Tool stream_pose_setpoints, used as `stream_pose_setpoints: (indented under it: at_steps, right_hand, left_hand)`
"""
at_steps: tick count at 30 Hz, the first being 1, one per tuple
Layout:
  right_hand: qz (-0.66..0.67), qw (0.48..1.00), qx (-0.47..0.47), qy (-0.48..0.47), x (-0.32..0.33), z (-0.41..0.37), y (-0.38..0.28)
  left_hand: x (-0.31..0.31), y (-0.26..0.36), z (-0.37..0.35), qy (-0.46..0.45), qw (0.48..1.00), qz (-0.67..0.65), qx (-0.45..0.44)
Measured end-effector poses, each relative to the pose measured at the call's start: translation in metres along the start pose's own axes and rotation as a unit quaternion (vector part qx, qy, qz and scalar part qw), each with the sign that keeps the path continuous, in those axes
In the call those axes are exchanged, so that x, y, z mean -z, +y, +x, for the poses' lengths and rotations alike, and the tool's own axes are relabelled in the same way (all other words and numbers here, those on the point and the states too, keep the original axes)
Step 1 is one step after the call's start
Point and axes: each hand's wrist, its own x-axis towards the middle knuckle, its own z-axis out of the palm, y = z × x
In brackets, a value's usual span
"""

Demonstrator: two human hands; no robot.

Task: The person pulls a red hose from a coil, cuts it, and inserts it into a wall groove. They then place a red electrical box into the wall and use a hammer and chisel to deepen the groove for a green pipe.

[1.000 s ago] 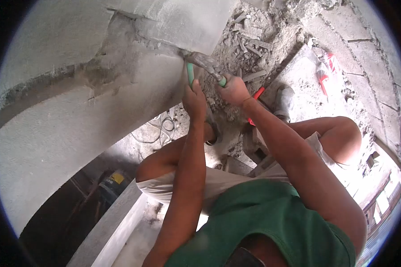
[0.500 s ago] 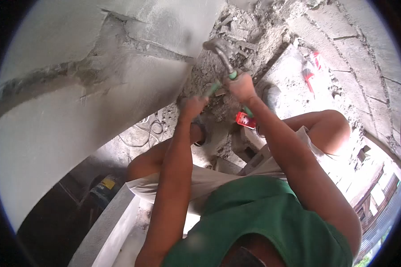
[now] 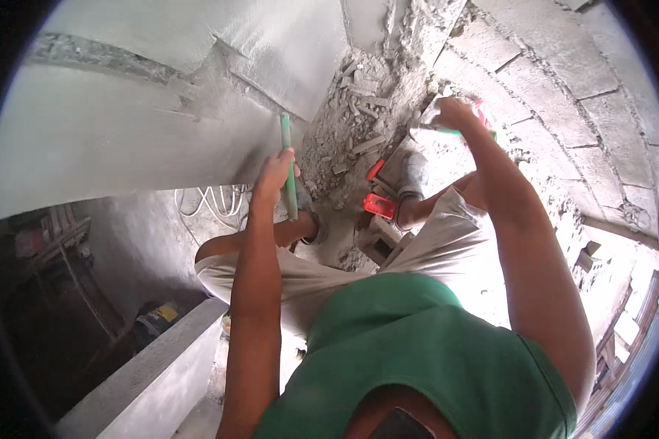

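My left hand [image 3: 273,175] is closed around a green tube [image 3: 286,132], which stands nearly upright in the view beside the grey wall. At the upper right, my right hand [image 3: 455,115] is closed on the hammer, whose green handle and metal head are partly hidden and blurred near a pale slab [image 3: 436,157]. A red tool [image 3: 379,205] lies on the ground between my feet, with a smaller red piece [image 3: 375,170] just above it.
Broken rubble [image 3: 359,110] fills the corner between the plastered wall [image 3: 124,139] and the block wall [image 3: 556,110]. White cable [image 3: 211,203] lies coiled left of my left foot. A concrete ledge [image 3: 146,366] and a dark container [image 3: 154,322] are at lower left.
My right hand has swung right and away from the rubble with the hammer. My left hand has moved left and the green tube now points upward. The view has shifted slightly.
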Motion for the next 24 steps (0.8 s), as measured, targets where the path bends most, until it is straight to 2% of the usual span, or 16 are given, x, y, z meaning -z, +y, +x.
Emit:
stream_pose_setpoints:
  at_steps: [2, 3, 4, 5, 6, 7, 8, 10, 11, 13, 14, 15, 16, 20, 22, 24]
  right_hand:
    - [0.171, 0.979, 0.113, 0.012, -0.013, 0.007, -0.024]
    - [0.335, 0.925, 0.177, -0.025, -0.023, -0.002, -0.048]
    - [0.373, 0.866, 0.316, -0.103, -0.009, -0.027, -0.077]
    - [0.343, 0.904, 0.238, -0.092, 0.028, -0.081, -0.131]
    - [0.339, 0.918, 0.183, -0.095, 0.018, -0.097, -0.159]
    - [0.433, 0.873, 0.185, -0.125, 0.021, -0.119, -0.179]
    - [0.431, 0.873, 0.19, -0.126, 0.005, -0.121, -0.192]
    - [0.495, 0.833, 0.245, 0.026, -0.033, -0.113, -0.211]
    - [0.494, 0.833, 0.248, 0.025, -0.039, -0.111, -0.207]
    - [0.4, 0.91, 0.111, 0.001, -0.038, -0.108, -0.188]
    - [0.398, 0.911, 0.109, 0.001, -0.043, -0.096, -0.174]
    - [0.277, 0.955, 0.105, 0.012, -0.053, -0.074, -0.159]
    - [0.15, 0.983, 0.101, 0.021, -0.064, -0.056, -0.146]
    - [0.137, 0.987, 0.07, 0.045, -0.088, -0.016, -0.126]
    - [0.233, 0.966, -0.001, 0.11, -0.099, -0.004, -0.122]
    - [0.211, 0.975, -0.016, 0.072, -0.123, 0.022, -0.116]
  left_hand:
    - [-0.015, 0.027, -0.019, 0.05, 0.996, -0.078, -0.005]
    - [-0.028, 0.045, -0.036, 0.058, 0.99, -0.126, -0.007]
    - [-0.041, 0.057, -0.047, 0.065, 0.983, -0.174, -0.008]
    - [-0.054, 0.058, -0.049, 0.065, 0.977, -0.203, 0.002]
    - [-0.067, 0.062, -0.054, 0.069, 0.976, -0.204, -0.001]
    - [-0.079, 0.065, -0.06, 0.066, 0.971, -0.23, -0.014]
    - [-0.086, 0.066, -0.064, 0.064, 0.965, -0.254, -0.026]
    - [-0.082, 0.076, -0.081, 0.027, 0.965, -0.259, -0.022]
    - [-0.072, 0.083, -0.091, -0.033, 0.99, -0.14, -0.007]
    - [-0.042, 0.097, -0.103, -0.112, 0.991, 0.077, 0.004]
    - [-0.022, 0.103, -0.105, -0.112, 0.988, 0.103, -0.004]
    - [-0.002, 0.107, -0.107, -0.113, 0.985, 0.128, -0.011]
    - [0.018, 0.109, -0.109, -0.09, 0.987, 0.131, -0.04]
    - [0.07, 0.109, -0.101, -0.024, 0.994, 0.091, -0.059]
    - [0.08, 0.095, -0.085, -0.011, 0.999, 0.013, -0.044]
    - [0.079, 0.075, -0.063, -0.01, 1.0, -0.009, 0.007]
